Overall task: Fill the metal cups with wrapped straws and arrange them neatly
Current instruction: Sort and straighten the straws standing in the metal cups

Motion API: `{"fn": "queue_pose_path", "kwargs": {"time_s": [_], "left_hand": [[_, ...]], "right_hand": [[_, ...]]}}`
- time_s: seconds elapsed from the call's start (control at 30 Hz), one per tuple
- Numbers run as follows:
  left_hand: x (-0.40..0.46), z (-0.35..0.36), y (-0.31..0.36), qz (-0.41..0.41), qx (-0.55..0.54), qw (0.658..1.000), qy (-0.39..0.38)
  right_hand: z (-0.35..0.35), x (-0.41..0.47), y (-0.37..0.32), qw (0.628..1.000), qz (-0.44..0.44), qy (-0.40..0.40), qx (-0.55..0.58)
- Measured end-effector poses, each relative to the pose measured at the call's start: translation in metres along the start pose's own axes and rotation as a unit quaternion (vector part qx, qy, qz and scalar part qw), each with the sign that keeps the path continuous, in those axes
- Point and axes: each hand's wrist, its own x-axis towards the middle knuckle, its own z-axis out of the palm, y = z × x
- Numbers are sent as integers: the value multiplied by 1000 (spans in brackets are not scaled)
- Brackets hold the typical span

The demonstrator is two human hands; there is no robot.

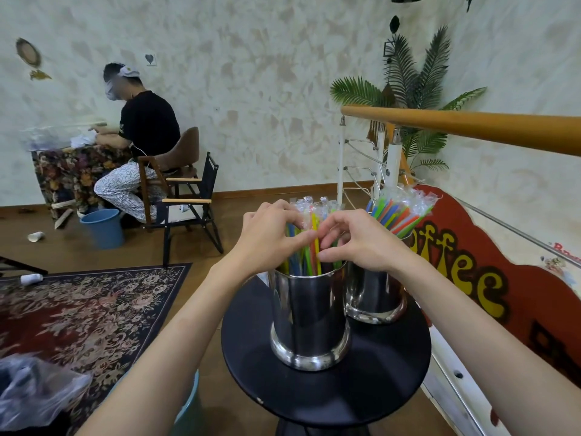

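Note:
Two shiny metal cups stand on a small round black table [371,385]. The near cup [309,319] holds a loose bunch of wrapped straws [309,243] in yellow, green, blue and red. My left hand [270,234] and my right hand [358,240] meet over this cup, fingers curled around the straws from either side. Behind and to the right, the far cup [374,297] is packed with a second bunch of wrapped straws [401,209] that leans to the right.
A wooden handrail [471,127] and a red coffee sign [471,262] run along the right. A patterned rug [85,313] lies at left, a clear plastic bag [34,394] at lower left. A person sits at a table far left, beside a blue bucket [103,228] and folding chair [191,212].

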Motion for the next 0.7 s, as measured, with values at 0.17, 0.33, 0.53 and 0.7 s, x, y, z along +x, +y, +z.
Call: {"fn": "queue_pose_path", "kwargs": {"time_s": [0.17,0.33,0.53,0.7], "left_hand": [[1,-2,0,-2,-10,1000,-19],[-1,-3,1,-6,-15,1000,-20],[-3,-3,4,-8,-30,999,10],[-4,-5,5,-8,-84,996,14]], "right_hand": [[5,0,-2,1000,7,21,10],[4,-1,-3,999,31,24,0],[5,-1,-4,999,22,20,17],[7,-1,-2,1000,-1,11,6]]}}
